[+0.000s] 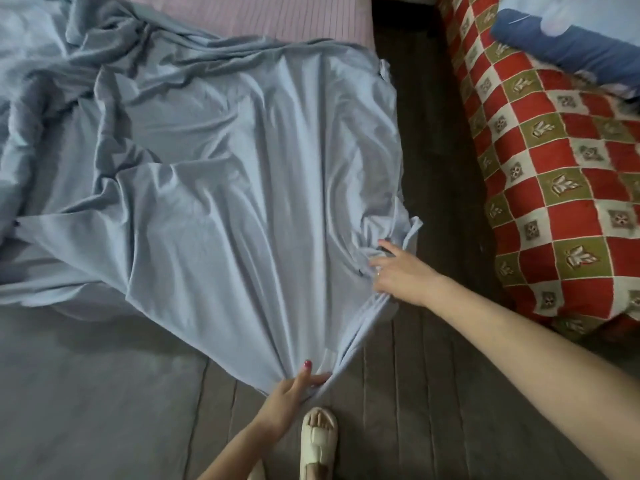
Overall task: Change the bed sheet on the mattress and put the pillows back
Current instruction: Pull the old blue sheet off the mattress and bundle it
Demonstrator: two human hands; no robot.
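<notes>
The pale blue bed sheet lies rumpled across the mattress, filling the view from the centre out to nine and eleven o'clock, its near corner drawn to a point at six o'clock over the bed's edge. The left hand pinches that gathered corner, thumb on top and fingers curled under the cloth. At four o'clock from the centre, the right hand grips a bunched fold on the sheet's right edge, fingers closed into the fabric. At twelve o'clock a pink striped sheet shows beneath the blue one. A cream sandal stands on the dark floor just below the left hand. At two to three o'clock lies a red checked quilt with a blue pillow on it.
</notes>
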